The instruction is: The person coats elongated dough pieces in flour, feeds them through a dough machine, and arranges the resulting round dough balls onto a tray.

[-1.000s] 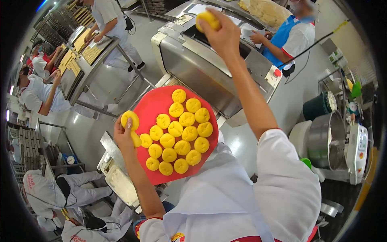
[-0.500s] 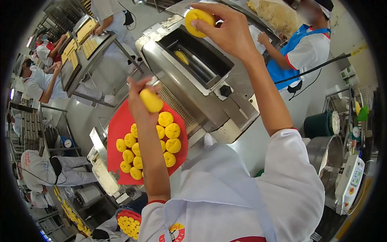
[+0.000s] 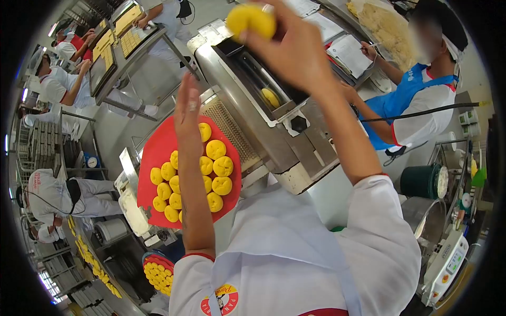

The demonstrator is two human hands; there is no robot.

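Note:
My right hand, somewhat blurred, is raised above the dough machine and grips a round yellow dough piece. Below it, another yellow dough piece lies in the machine's dark hopper beside a metal roller. My left hand is open over the red tray, its fingers stretched out and seen edge-on. Several yellow dough rounds rest on that tray, one close beside my left wrist. My left forearm hides part of them.
A person in a blue apron stands right of the machine, holding a pen over papers. Co-workers stand at a tray-laden table, upper left. More dough rounds sit at lower left. A dark green bucket is at right.
My left hand has let go of a dough piece, which now lies on the red tray, and its fingers have straightened. The dough in the hopper has shifted toward its near end.

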